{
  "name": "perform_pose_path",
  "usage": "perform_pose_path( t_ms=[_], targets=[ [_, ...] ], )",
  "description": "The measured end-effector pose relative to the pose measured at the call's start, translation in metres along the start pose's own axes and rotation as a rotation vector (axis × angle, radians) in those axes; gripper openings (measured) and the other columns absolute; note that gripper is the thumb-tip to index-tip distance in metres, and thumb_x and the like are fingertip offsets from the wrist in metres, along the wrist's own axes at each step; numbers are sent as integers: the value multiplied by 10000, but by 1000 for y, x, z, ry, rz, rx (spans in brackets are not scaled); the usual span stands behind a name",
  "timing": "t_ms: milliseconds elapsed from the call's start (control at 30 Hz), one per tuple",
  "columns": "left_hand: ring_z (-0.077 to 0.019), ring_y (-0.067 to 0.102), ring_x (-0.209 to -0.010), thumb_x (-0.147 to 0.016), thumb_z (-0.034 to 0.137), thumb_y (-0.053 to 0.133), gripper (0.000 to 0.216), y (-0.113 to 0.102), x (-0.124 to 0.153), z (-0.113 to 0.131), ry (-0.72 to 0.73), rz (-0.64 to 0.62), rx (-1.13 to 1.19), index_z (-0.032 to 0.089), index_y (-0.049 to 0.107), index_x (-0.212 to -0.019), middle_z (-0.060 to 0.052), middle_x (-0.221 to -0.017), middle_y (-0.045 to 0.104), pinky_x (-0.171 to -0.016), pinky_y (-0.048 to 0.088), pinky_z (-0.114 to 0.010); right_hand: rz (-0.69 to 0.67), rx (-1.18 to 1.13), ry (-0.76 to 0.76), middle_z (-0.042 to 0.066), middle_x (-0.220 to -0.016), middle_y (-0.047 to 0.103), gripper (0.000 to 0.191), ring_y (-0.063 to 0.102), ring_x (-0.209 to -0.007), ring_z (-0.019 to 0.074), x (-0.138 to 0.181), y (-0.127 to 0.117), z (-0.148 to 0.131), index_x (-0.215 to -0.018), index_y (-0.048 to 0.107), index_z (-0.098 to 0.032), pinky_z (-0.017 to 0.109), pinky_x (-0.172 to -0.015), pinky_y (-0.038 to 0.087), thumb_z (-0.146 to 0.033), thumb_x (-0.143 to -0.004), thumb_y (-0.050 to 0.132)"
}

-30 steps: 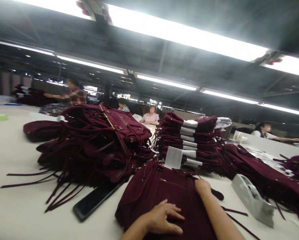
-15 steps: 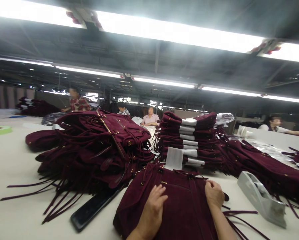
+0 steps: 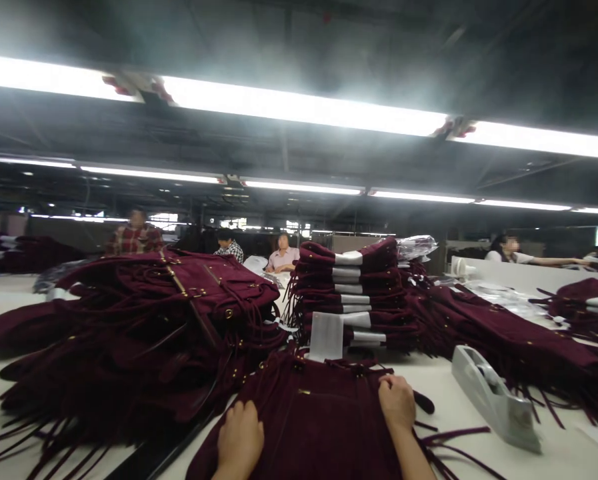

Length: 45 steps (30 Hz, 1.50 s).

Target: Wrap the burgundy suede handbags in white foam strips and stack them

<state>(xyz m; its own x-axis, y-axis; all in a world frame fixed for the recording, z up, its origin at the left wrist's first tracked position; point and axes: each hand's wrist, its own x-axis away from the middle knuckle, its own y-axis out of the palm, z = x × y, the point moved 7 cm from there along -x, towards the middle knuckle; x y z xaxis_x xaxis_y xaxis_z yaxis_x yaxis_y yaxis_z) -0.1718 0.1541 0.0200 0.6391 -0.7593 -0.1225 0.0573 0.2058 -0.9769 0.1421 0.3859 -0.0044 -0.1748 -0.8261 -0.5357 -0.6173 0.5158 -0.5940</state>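
A maroon fabric bag [image 3: 323, 423] with brass-coloured fittings and thin straps lies before me on the pale table. My left hand [image 3: 241, 435] is closed at its left side, the fingers curled into the cloth. At the upper right edge, my right hand [image 3: 397, 401] grips the bag with bent fingers. A translucent whitish square sheet [image 3: 327, 337] stands up at the bag's top edge, between it and a stack behind. Just beyond my right hand, a dark rounded tip [image 3: 423, 403] pokes out. Loose straps [image 3: 456, 433] trail from the bag's right side.
A heap of maroon bags [image 3: 129, 347] rises on the left, with a long black object [image 3: 179, 443] under its edge. Behind stands a stack of white-banded bags [image 3: 349, 290]. A grey tape dispenser [image 3: 496, 400] sits to the right. Several people are farther back.
My left hand has gone from hovering over the bag's front with spread fingers to closing at its left side. My right hand keeps its hold. The view has tilted up and turned right.
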Motion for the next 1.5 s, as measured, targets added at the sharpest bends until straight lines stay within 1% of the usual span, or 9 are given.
perform_pose_path(
  t_ms=[167,500,767,1000,1133,1233,1333,1433,1500],
  targets=[
    [-309,543,-1146,-873,167,540,343,-24,6,-2,-17,38,-92,90,592,-1203,-179,-1198,585,-878,466,-361,-86,53,62,87,-897,637,281,559,-905,247,3,-15,-13,-756,736,-194,318,-813,421,-135,-814,467],
    [-320,553,-1107,-873,206,524,271,-24,20,-15,55,71,-198,107,659,-1085,-174,-1126,628,-842,479,-377,-152,47,132,87,-951,621,295,526,-936,227,3,-10,-8,-791,751,-195,308,-796,410,-163,-837,462],
    [-325,675,-880,-939,207,380,327,-17,7,-19,-50,58,41,76,676,-988,-220,-897,697,-769,470,-404,-170,33,160,88,-987,624,314,517,-956,239,5,-14,-11,-796,756,-202,318,-744,404,-161,-837,447],
    [-244,657,-725,-923,403,453,430,-13,-23,-46,-125,28,482,151,588,-602,-57,-607,617,-661,453,-298,-170,28,160,90,-993,620,321,509,-956,240,7,-16,-12,-798,761,-204,321,-732,408,-167,-836,445],
    [-219,643,-627,-832,530,558,450,-2,-16,-56,-146,-70,716,150,583,-593,-48,-588,626,-596,479,-293,-166,20,150,89,-981,621,312,511,-954,246,8,-17,-12,-765,758,-200,325,-717,401,-162,-827,454],
    [-242,664,-669,-802,504,589,416,-1,-7,-61,-144,-118,762,144,594,-595,-90,-642,666,-637,500,-317,-165,26,137,83,-970,623,314,516,-949,247,8,-17,-13,-764,762,-201,322,-710,397,-156,-820,456],
    [-329,668,-902,-836,403,555,368,-3,1,-68,-169,-75,679,138,584,-582,-171,-777,694,-802,478,-382,-165,36,127,87,-967,622,322,522,-932,243,8,-17,-13,-793,772,-195,318,-711,396,-150,-813,454],
    [-386,567,-1155,-872,344,507,301,-2,7,-72,-205,-32,594,118,644,-728,-234,-997,687,-946,399,-442,-171,44,115,96,-959,623,322,522,-900,235,7,-16,-12,-823,779,-190,320,-723,400,-149,-807,460],
    [-370,568,-1162,-873,338,512,282,4,8,-75,-229,-69,585,120,668,-788,-223,-1010,696,-944,405,-420,-182,49,107,99,-964,625,321,517,-876,231,7,-14,-12,-835,780,-192,324,-724,404,-151,-807,462]
  ],
)
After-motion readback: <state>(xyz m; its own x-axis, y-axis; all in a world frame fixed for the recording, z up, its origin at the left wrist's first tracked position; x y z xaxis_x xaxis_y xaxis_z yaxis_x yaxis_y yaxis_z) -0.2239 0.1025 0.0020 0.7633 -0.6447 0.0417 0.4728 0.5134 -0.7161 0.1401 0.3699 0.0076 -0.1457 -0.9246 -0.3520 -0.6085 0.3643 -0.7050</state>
